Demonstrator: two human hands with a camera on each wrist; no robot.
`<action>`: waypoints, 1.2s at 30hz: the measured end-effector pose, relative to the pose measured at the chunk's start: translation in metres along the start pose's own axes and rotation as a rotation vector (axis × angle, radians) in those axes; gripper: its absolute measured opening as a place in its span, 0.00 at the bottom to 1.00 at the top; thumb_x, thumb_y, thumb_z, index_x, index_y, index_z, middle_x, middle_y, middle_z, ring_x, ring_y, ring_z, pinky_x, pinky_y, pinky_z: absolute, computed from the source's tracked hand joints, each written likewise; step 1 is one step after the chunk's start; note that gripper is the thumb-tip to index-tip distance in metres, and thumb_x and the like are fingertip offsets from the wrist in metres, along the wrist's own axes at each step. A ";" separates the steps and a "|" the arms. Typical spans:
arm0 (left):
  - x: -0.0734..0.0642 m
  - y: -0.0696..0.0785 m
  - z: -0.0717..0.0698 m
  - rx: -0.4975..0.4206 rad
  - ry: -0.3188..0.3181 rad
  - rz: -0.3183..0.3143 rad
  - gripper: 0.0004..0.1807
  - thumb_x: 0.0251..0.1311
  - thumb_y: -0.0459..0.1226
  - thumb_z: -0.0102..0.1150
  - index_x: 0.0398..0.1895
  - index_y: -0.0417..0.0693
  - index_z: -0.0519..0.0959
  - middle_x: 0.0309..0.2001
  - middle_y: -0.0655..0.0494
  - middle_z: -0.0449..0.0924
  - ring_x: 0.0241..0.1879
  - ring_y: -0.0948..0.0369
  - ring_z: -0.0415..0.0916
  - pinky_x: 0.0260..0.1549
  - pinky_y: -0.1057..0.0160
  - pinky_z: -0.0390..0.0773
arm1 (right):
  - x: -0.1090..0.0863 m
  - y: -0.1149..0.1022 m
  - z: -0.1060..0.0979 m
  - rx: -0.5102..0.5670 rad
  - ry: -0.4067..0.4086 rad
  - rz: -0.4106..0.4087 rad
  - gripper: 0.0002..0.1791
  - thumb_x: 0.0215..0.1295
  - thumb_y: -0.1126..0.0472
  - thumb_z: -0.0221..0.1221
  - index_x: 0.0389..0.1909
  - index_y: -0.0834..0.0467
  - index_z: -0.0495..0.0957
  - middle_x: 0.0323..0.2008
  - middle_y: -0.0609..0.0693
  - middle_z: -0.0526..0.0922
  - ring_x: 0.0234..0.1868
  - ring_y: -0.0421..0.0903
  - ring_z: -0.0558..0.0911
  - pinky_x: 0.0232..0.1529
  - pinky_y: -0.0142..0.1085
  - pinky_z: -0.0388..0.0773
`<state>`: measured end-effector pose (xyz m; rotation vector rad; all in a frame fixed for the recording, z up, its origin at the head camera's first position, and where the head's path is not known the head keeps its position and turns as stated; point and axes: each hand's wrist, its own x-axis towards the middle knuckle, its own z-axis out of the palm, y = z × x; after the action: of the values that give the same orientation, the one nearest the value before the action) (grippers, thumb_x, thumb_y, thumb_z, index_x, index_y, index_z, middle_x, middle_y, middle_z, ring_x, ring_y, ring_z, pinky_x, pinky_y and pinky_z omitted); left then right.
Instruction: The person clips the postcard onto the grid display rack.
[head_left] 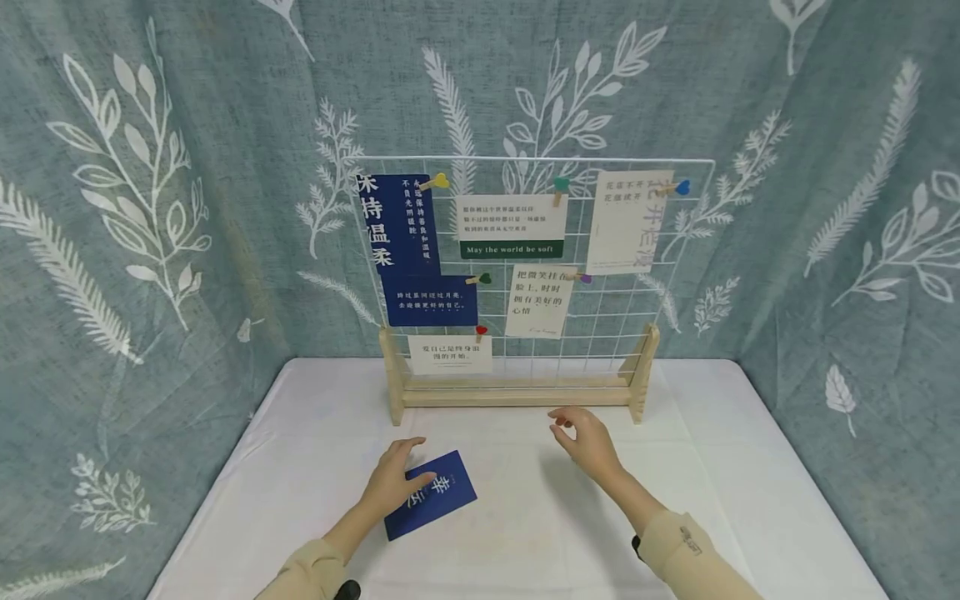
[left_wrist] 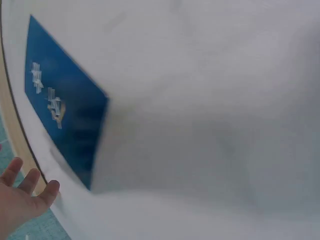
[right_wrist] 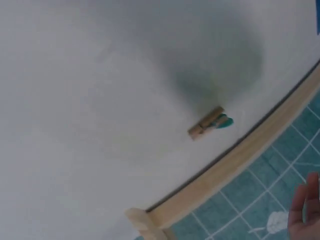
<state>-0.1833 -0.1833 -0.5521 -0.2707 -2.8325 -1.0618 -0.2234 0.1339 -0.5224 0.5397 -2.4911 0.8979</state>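
Note:
A dark blue card with white characters lies slanted on the white tabletop. Over its left edge hovers my left hand, thumb and fingers spread apart, the thumb overlapping the card in the head view. The left wrist view shows this hand's fingers beside the blue card, with a gap between them. My right hand is in front of the rack's wooden base, fingers loosely bent and nothing between them and the thumb. A small wooden clothespin with a teal heart lies on the tabletop in the right wrist view.
A white wire grid stands upright in a wooden base at the table's back. Several cards, such as a white and green one, hang on it from heart clothespins. A patterned grey-green curtain surrounds the table.

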 end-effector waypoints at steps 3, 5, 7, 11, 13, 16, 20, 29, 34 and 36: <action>-0.007 -0.006 -0.004 0.031 -0.026 -0.007 0.33 0.52 0.40 0.68 0.60 0.37 0.68 0.57 0.34 0.69 0.56 0.38 0.69 0.53 0.40 0.71 | -0.010 0.005 0.000 0.004 -0.004 0.017 0.09 0.54 0.68 0.64 0.37 0.61 0.81 0.31 0.51 0.83 0.32 0.46 0.79 0.34 0.36 0.77; -0.011 -0.011 -0.007 0.053 -0.048 -0.020 0.34 0.51 0.41 0.68 0.61 0.37 0.68 0.56 0.34 0.69 0.56 0.37 0.68 0.52 0.37 0.71 | -0.017 0.009 0.000 -0.011 -0.011 0.032 0.09 0.53 0.69 0.65 0.36 0.61 0.82 0.30 0.51 0.83 0.32 0.46 0.79 0.34 0.36 0.77; -0.015 -0.015 -0.011 0.078 -0.065 -0.035 0.35 0.51 0.42 0.68 0.61 0.37 0.68 0.56 0.35 0.69 0.56 0.36 0.67 0.51 0.36 0.70 | -0.023 0.014 -0.002 -0.019 -0.027 0.055 0.09 0.53 0.69 0.65 0.36 0.61 0.82 0.30 0.51 0.83 0.32 0.46 0.79 0.33 0.35 0.77; -0.022 -0.024 -0.018 0.145 -0.094 -0.061 0.37 0.48 0.45 0.70 0.59 0.37 0.70 0.57 0.35 0.70 0.56 0.35 0.67 0.49 0.33 0.69 | -0.036 0.024 -0.008 -0.025 -0.054 0.085 0.09 0.53 0.69 0.65 0.37 0.60 0.81 0.32 0.51 0.83 0.33 0.46 0.79 0.34 0.35 0.77; -0.023 -0.028 -0.021 0.166 -0.110 -0.061 0.37 0.47 0.46 0.70 0.59 0.36 0.70 0.58 0.34 0.69 0.56 0.34 0.66 0.50 0.32 0.68 | -0.042 0.030 -0.011 -0.027 -0.054 0.091 0.10 0.53 0.69 0.65 0.37 0.61 0.81 0.31 0.51 0.83 0.33 0.46 0.79 0.34 0.35 0.77; -0.025 -0.031 -0.024 0.185 -0.128 -0.045 0.38 0.46 0.47 0.71 0.58 0.35 0.71 0.59 0.31 0.67 0.58 0.32 0.64 0.52 0.32 0.66 | -0.050 0.037 -0.016 -0.037 -0.053 0.104 0.10 0.52 0.69 0.65 0.37 0.61 0.81 0.31 0.50 0.83 0.33 0.46 0.79 0.34 0.35 0.77; -0.026 -0.032 -0.024 0.220 -0.147 0.006 0.40 0.43 0.47 0.72 0.56 0.33 0.71 0.59 0.29 0.68 0.59 0.32 0.64 0.55 0.33 0.65 | -0.058 0.043 -0.021 -0.048 -0.050 0.118 0.11 0.52 0.70 0.65 0.37 0.61 0.81 0.30 0.49 0.82 0.32 0.45 0.79 0.33 0.34 0.76; -0.022 -0.031 -0.017 0.321 -0.202 -0.006 0.55 0.30 0.53 0.78 0.62 0.34 0.66 0.59 0.33 0.69 0.56 0.35 0.67 0.51 0.31 0.66 | -0.063 0.046 -0.028 -0.059 -0.060 0.146 0.10 0.51 0.71 0.65 0.37 0.61 0.81 0.30 0.50 0.82 0.30 0.44 0.78 0.31 0.33 0.76; -0.019 -0.028 -0.016 0.378 -0.194 -0.005 0.52 0.27 0.52 0.79 0.58 0.33 0.70 0.56 0.34 0.70 0.53 0.36 0.68 0.47 0.30 0.68 | -0.062 0.046 -0.024 -0.053 -0.090 0.148 0.10 0.52 0.70 0.65 0.38 0.61 0.81 0.31 0.50 0.83 0.31 0.45 0.79 0.32 0.32 0.76; -0.019 -0.028 -0.016 0.376 -0.181 -0.011 0.49 0.25 0.51 0.80 0.54 0.34 0.72 0.53 0.37 0.72 0.51 0.37 0.69 0.46 0.31 0.69 | -0.062 0.045 -0.024 -0.054 -0.101 0.151 0.10 0.53 0.69 0.65 0.38 0.60 0.81 0.31 0.50 0.83 0.32 0.45 0.79 0.33 0.32 0.76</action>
<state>-0.1699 -0.2170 -0.5608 -0.3299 -3.1189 -0.5079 -0.1880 0.1948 -0.5604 0.3928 -2.6690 0.8750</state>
